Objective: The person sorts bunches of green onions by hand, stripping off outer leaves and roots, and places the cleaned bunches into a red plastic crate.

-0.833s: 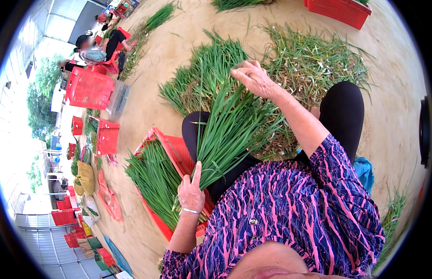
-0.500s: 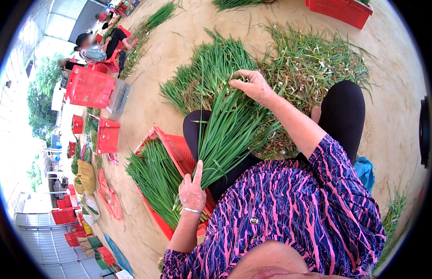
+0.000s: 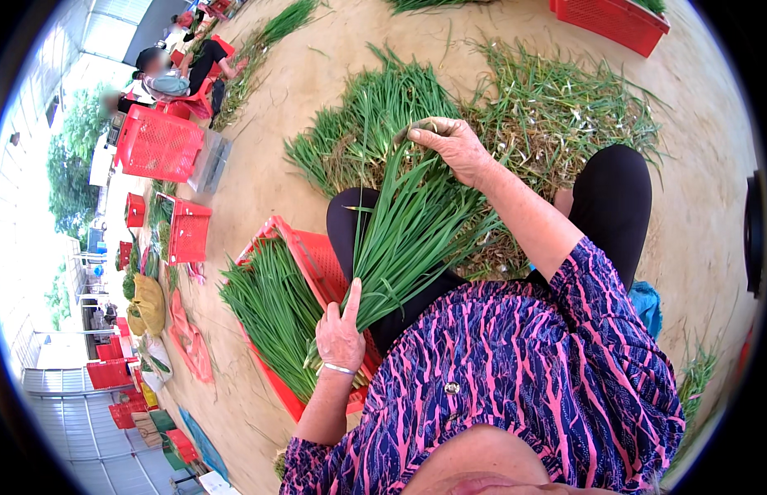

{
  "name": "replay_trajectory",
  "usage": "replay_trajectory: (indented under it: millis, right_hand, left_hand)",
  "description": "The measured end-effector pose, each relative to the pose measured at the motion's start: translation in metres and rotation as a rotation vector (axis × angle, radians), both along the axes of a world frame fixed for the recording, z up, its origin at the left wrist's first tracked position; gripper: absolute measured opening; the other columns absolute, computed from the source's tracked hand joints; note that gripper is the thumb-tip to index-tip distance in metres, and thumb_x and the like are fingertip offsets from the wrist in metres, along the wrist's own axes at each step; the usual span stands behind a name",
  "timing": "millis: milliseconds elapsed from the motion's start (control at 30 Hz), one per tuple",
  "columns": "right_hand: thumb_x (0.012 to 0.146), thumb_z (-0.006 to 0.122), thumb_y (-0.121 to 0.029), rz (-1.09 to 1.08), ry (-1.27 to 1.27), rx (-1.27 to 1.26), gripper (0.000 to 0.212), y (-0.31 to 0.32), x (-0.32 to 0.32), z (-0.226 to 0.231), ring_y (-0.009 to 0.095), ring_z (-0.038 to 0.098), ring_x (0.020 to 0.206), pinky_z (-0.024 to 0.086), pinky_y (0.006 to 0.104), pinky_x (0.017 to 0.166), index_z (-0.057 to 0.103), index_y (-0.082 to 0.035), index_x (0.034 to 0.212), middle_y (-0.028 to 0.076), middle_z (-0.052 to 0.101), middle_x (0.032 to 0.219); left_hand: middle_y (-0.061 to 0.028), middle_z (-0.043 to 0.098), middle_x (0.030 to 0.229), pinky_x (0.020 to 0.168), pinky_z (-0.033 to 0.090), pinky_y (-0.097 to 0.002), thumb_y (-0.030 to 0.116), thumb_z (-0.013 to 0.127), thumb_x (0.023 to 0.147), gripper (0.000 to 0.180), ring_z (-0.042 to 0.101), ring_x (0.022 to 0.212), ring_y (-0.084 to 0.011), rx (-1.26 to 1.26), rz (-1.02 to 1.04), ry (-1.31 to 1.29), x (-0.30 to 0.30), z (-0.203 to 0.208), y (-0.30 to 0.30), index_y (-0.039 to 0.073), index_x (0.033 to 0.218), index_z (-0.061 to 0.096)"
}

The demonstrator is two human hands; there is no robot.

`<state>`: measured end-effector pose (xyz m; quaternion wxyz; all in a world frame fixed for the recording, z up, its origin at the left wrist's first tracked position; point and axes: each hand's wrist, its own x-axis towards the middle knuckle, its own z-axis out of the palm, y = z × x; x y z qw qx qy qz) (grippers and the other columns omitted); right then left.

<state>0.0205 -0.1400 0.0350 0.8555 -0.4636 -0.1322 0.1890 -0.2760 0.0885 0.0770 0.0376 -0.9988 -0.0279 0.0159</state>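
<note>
A fanned bunch of green garlic chives [image 3: 416,235] lies across my lap, its leaf tips pointing away from me. My left hand [image 3: 340,337] grips its lower end, with the index finger stretched along the leaves. At the tip end, my right hand [image 3: 451,150] has thumb and fingers closed on some leaf tips, one pale and withered. Beside my left leg, a tilted red plastic crate [image 3: 311,252] holds more chives [image 3: 272,309], laid lengthwise. The stem ends of my bunch are hidden behind the left hand.
Ahead on the floor lie a heap of chives with roots [image 3: 383,115] and a wider heap of loose leaves and trimmings [image 3: 569,111]. Red crates [image 3: 610,23] stand at the far right and along the left [image 3: 159,142], where a person [image 3: 173,82] sits.
My right hand has shifted slightly left at the leaf tips, and a pale withered leaf now shows in its fingers. The left hand keeps its grip on the bunch.
</note>
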Motion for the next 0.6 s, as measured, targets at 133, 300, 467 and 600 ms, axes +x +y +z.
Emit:
replay_trajectory:
  millis: [133,300,467,600]
  right_hand:
    - [0.094,0.065,-0.014,-0.052,0.149,0.106,0.009,0.006,-0.007,0.004,0.01,0.062,0.07,0.055,0.0289,0.061,0.068,-0.005,0.095,0.003,0.069,0.083]
    - [0.092,0.069,-0.013,-0.158,0.306,0.044,0.008,0.019,-0.002,-0.012,0.011,0.059,0.058,0.052,0.0278,0.053,0.064,-0.006,0.091,-0.002,0.057,0.063]
    - [0.088,0.074,-0.021,-0.234,0.342,-0.08,0.019,0.018,0.021,-0.016,0.012,0.06,0.061,0.051,0.0272,0.052,0.063,-0.006,0.095,0.0,0.059,0.072]
    - [0.088,0.074,-0.025,0.059,0.394,-0.152,0.038,0.005,0.027,0.015,0.012,0.062,0.063,0.059,0.0316,0.055,0.062,-0.004,0.117,0.001,0.063,0.079]
  left_hand:
    - [-0.0134,0.049,0.089,0.069,0.05,-0.0444,-0.003,0.066,0.068,0.095,0.058,0.076,-0.0345,0.006,-0.009,0.008,-0.001,-0.002,0.002,0.027,0.152,0.034]
    - [-0.0118,0.048,0.087,0.069,0.049,-0.043,-0.005,0.063,0.068,0.095,0.058,0.075,-0.0326,-0.005,-0.017,0.0,0.002,0.003,-0.002,0.03,0.151,0.036]
    - [-0.0121,0.048,0.088,0.07,0.05,-0.0429,-0.005,0.063,0.069,0.094,0.058,0.076,-0.0327,-0.005,-0.019,0.004,0.002,0.0,0.001,0.031,0.152,0.035]
    - [-0.0123,0.049,0.088,0.07,0.05,-0.0429,-0.005,0.063,0.069,0.095,0.059,0.076,-0.0329,-0.009,-0.013,0.008,0.001,0.001,0.001,0.031,0.152,0.035]
